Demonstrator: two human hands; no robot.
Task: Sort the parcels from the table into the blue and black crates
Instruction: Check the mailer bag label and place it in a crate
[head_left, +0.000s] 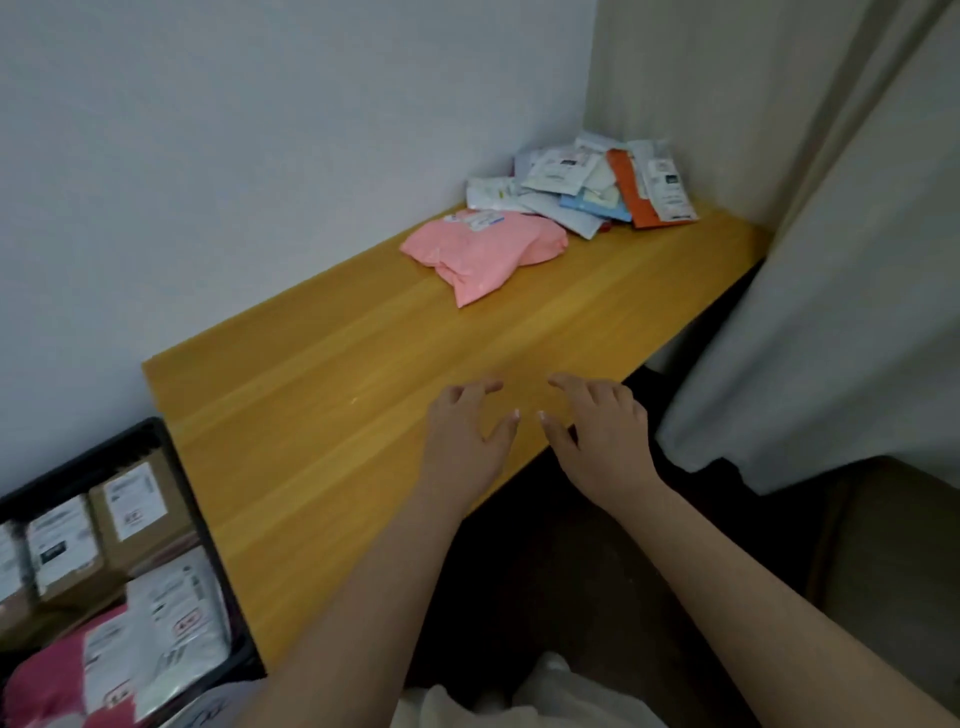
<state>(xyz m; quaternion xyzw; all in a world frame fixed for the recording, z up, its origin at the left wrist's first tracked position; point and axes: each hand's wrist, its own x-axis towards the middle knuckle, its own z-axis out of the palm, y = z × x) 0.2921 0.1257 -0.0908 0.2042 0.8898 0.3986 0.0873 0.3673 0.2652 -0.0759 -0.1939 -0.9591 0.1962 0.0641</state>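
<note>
Both forearms bare from frame bottom to wrist, no sleeves, watches or rings visible; left hand (465, 434) and right hand (605, 434) ungloved, with pale-tipped thumbnails; white fabric garment (524, 699) at bottom centre of frame.

One pink parcel (480, 249) is lying beside one heap of parcels (587, 187) (too overlapped to count); one black crate (171, 467) is showing.
</note>
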